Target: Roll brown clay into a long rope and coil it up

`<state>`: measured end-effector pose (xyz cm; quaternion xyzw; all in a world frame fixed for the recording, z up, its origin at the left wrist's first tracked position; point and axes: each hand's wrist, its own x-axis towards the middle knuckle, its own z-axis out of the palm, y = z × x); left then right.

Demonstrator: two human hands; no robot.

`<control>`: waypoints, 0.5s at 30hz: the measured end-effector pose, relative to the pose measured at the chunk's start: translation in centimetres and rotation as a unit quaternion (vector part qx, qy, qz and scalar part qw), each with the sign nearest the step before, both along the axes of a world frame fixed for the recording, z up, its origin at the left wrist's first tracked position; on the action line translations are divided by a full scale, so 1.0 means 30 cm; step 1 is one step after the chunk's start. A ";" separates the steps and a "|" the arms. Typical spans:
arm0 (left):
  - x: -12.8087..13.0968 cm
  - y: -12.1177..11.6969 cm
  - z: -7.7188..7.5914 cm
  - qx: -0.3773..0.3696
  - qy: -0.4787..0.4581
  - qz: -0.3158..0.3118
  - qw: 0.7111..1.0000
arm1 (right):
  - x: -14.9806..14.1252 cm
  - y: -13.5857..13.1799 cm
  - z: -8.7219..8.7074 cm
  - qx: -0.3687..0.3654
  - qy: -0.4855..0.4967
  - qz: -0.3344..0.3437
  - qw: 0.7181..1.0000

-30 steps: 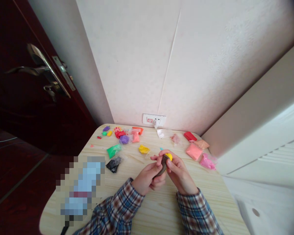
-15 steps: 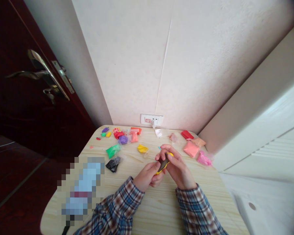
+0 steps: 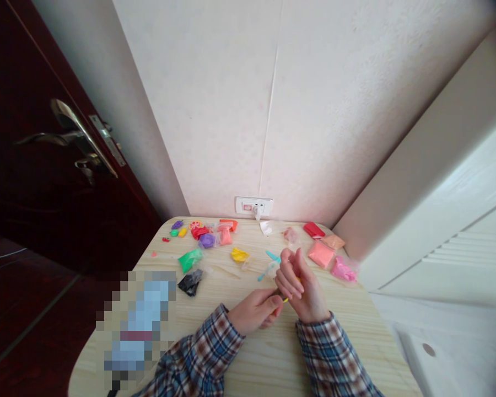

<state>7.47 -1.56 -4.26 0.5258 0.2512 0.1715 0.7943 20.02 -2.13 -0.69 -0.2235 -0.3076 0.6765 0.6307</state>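
My left hand [image 3: 257, 310] and my right hand [image 3: 300, 284] meet over the middle of the pale wooden table [image 3: 248, 353]. Both are closed round a piece of yellow and dark modelling clay [image 3: 284, 299], of which only a sliver shows between the fingers. The right hand's fingers point upward, curled over the clay. Two small turquoise plastic tools [image 3: 268, 263] lie on the table just beyond my hands. Both forearms wear plaid sleeves.
Bags of coloured clay lie along the far side: green [image 3: 190, 258], black [image 3: 190, 282], yellow [image 3: 240, 255], purple [image 3: 207, 240], red [image 3: 314, 230], pink [image 3: 342, 269]. A wall socket [image 3: 254, 206] sits behind. A dark door [image 3: 45, 165] stands left, a white cabinet [image 3: 450, 264] right.
My hands have dropped nearer to me and closed over the clay, so most of it is hidden. The turquoise tools beyond them have come into view. The camera tilted slightly.
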 end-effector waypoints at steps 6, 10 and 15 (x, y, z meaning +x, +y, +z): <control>0.016 0.004 0.006 0.059 0.019 -0.008 0.998 | 0.054 -0.001 0.034 -0.026 -0.001 -0.045 0.999; 0.011 0.010 0.015 0.091 -0.011 0.022 0.996 | 0.064 0.010 0.035 -0.006 -0.028 -0.070 0.997; -0.001 0.017 0.029 0.081 -0.021 0.160 0.984 | 0.057 0.008 0.013 0.037 -0.130 -0.038 0.990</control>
